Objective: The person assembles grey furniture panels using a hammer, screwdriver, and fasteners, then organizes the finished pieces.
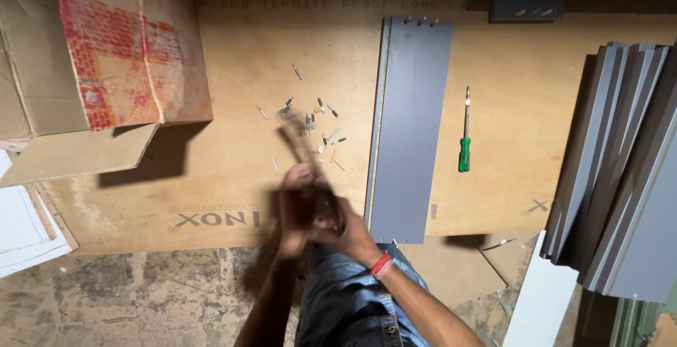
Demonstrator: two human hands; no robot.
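Grip unclear, blurred: left hand (295, 209), right hand (345, 230) together | screws (314, 118) just beyond

Green-handled screwdriver (465, 139) beside grey panel (410, 121); cardboard box (106, 51) apart.

My left hand (295, 209) and right hand (345, 230) were smeared by motion at lower centre, so I could not tell how the fingers sat or what they held. The cardboard box (106, 44) ran off the upper left edge. The stack of grey panels (620, 171) was cut by the right edge. The small screws and pins (314, 118) were too tiny to sort by kind.
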